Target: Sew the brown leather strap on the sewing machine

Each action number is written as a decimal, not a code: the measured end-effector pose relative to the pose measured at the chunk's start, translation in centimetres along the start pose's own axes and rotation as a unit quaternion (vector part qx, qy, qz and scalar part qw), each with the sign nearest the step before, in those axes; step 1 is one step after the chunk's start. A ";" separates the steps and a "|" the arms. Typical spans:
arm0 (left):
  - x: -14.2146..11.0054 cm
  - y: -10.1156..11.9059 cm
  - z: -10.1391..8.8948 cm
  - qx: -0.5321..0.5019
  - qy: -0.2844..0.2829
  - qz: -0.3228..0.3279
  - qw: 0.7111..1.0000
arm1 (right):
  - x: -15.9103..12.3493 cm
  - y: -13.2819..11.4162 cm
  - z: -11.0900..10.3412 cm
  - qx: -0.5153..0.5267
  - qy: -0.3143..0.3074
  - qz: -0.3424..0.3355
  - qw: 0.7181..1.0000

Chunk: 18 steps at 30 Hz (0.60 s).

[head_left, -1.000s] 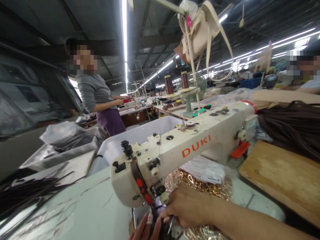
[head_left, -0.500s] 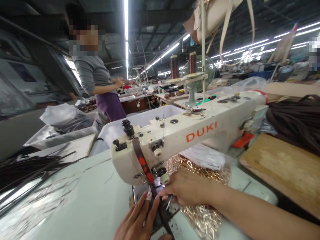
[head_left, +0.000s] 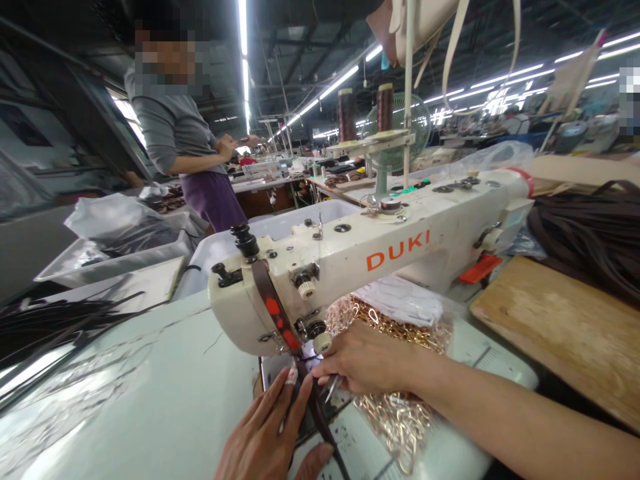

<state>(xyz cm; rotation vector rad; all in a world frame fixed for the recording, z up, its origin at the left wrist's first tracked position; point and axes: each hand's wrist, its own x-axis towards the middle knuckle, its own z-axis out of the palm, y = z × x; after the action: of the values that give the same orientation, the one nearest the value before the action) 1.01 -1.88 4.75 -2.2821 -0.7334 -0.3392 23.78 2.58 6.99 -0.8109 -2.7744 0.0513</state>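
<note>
Under the head of a white sewing machine [head_left: 345, 263] marked DUKI runs a dark brown strap [head_left: 324, 427], which trails toward me across the machine bed. My left hand [head_left: 265, 427] lies on the strap with fingers stretched out, the fingertips close to the presser foot area; one finger has a white wrap. On the other side of the needle area, my right hand [head_left: 357, 363] is closed, its fingertips near the strap. A slim pointed metal tool [head_left: 333, 388] sticks out from beneath its fingers; its kind is hard to make out. The needle itself is hidden.
Gold chains [head_left: 400, 427] and a white plastic bag [head_left: 400, 300] lie beneath the machine arm. A wooden board [head_left: 555, 333] and dark straps [head_left: 590, 240] are at right. White bins [head_left: 120, 260] stand at left, near a person in grey [head_left: 170, 127]. Thread cones [head_left: 385, 117] stand behind.
The view has shifted slightly, so the machine appears a little further left and higher. Both hands keep their places at the needle area; more of my left thumb shows. The co-worker's hands have shifted.
</note>
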 end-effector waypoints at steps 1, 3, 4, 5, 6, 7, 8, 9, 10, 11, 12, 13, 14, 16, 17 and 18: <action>-0.1 0.0 0.1 0.000 0.003 0.002 1.000 | 0.0 0.0 0.0 0.000 0.000 0.001 1.000; -0.2 -0.1 0.3 -0.001 0.007 0.003 1.000 | 0.0 -0.1 -0.1 0.001 -0.001 0.002 1.000; -0.2 -0.1 0.4 -0.003 0.011 0.002 1.000 | 0.0 -0.1 -0.1 0.002 -0.003 0.003 1.000; -0.3 -0.1 0.5 -0.007 0.012 0.001 1.000 | 0.0 -0.2 -0.2 0.003 -0.005 0.004 1.000; -0.3 -0.1 0.6 -0.011 0.014 0.001 1.000 | 0.0 -0.2 -0.3 0.005 -0.007 0.005 1.000; -0.3 -0.1 0.6 -0.013 0.015 0.001 1.000 | 0.1 -0.2 -0.4 0.007 -0.008 0.008 1.000; -0.4 -0.1 0.7 -0.014 0.017 0.001 1.000 | 0.1 -0.3 -0.4 0.008 -0.008 0.010 1.000; -0.3 -0.1 0.6 -0.013 0.019 0.003 1.000 | 0.1 -0.3 -0.4 0.008 -0.008 0.012 1.000; -0.3 -0.1 0.6 -0.011 0.019 0.003 1.000 | 0.1 -0.3 -0.4 0.008 -0.007 0.014 1.000; -0.3 -0.1 0.5 -0.008 0.019 0.003 1.000 | 0.1 -0.3 -0.4 0.007 -0.005 0.014 1.000; -0.2 -0.1 0.4 -0.006 0.018 0.003 1.000 | 0.1 -0.3 -0.4 0.007 -0.004 0.013 1.000; -0.1 -0.1 0.3 -0.004 0.015 0.002 1.000 | 0.1 -0.2 -0.4 0.008 -0.003 0.012 1.000; 0.0 -0.1 0.2 -0.004 0.013 0.002 1.000 | 0.0 -0.2 -0.4 0.009 -0.002 0.010 1.000; 0.0 -0.1 0.2 -0.008 0.013 0.003 1.000 | 0.0 -0.2 -0.3 0.009 -0.004 0.009 1.000; -0.1 -0.1 0.3 -0.012 0.015 0.003 1.000 | 0.0 -0.2 -0.3 0.009 -0.004 0.009 1.000; -0.1 -0.1 0.3 -0.016 0.014 0.002 1.000 | 0.0 -0.2 -0.3 0.009 -0.005 0.010 1.000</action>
<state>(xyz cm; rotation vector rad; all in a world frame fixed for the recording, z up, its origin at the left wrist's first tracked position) 0.86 -1.67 4.51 -2.3037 -0.7132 -0.3814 23.76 2.44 7.30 -0.8348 -2.7706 0.0843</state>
